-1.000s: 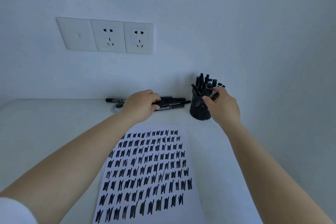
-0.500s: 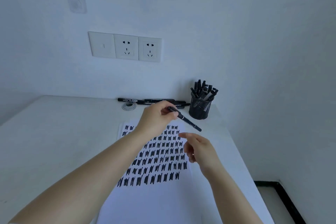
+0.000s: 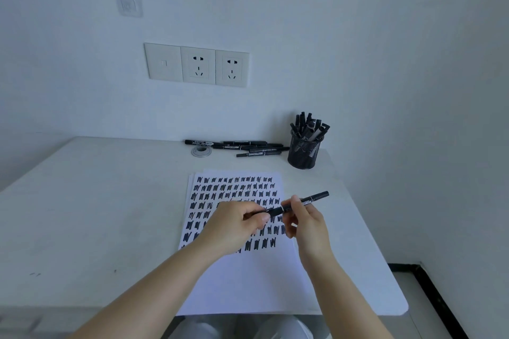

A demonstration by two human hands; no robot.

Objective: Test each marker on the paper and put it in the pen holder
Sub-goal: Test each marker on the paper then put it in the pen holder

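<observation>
Just below the middle of the frame, I hold one black marker (image 3: 298,204) in both hands above the paper (image 3: 248,278). My left hand (image 3: 234,224) has its fingers curled round the lower left end, and my right hand (image 3: 307,221) pinches the barrel a little further along between thumb and fingertips. That marker is slim and black, with a thin pale ring near my left fingers and small pale lettering on the barrel; it slants up to the right, its far end free in the air. Whether the cap is on, I cannot tell.

Under my hands the white sheet is covered in rows of short black scribbles across its upper half, and its lower half is bare. My hands hide part of the lower rows.

Towards the upper right of the desk (image 3: 82,215) stands the black mesh pen holder (image 3: 303,154), crowded with markers that stick out at angles. Left of it, along the wall, a loose pile of black markers (image 3: 248,147) lies flat, beside a round grey grommet (image 3: 201,151). On the wall above are a switch and two sockets (image 3: 197,64).
</observation>
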